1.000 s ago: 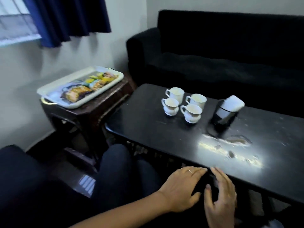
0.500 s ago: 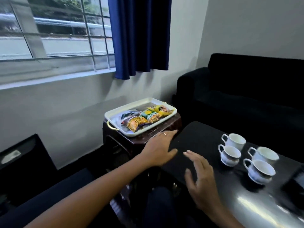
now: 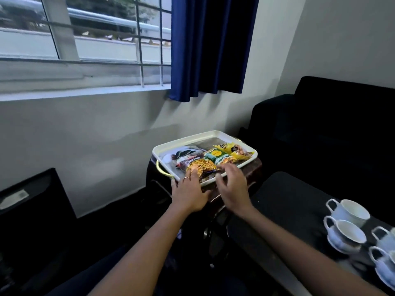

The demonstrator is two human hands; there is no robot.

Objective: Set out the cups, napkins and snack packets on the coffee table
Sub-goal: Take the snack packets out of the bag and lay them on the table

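while both hands reach over the near rim of the cream rectangular plastic tray (image 3: 164, 146), nothing looks lifted yet. the left hand (image 3: 189, 194) lies with fingers fairly straight, its tips on the nearest orange-and-dark snack packet (image 3: 201, 166); whether it grips the packet or only touches it cannot be told. the right hand (image 3: 232, 185) hovers just beside it with loosely curled fingers, holding nothing. a green-and-orange snack packet (image 3: 218, 157) and a yellow snack packet (image 3: 233, 149) lie further back, the three overlapping in a row. the tray rests on a small dark wooden side table (image 3: 254, 169), apart from the black glossy coffee table (image 3: 288, 199), where the white ceramic cups (image 3: 346, 229) already stand at the right edge.

the likely risks: the packets overlap, so pulling the nearest one could drag the others over the low rim onto the floor. pressing down on the tray's near edge might tip it. carrying packets across, a forearm could sweep the cups, which sit close to the table's corner.
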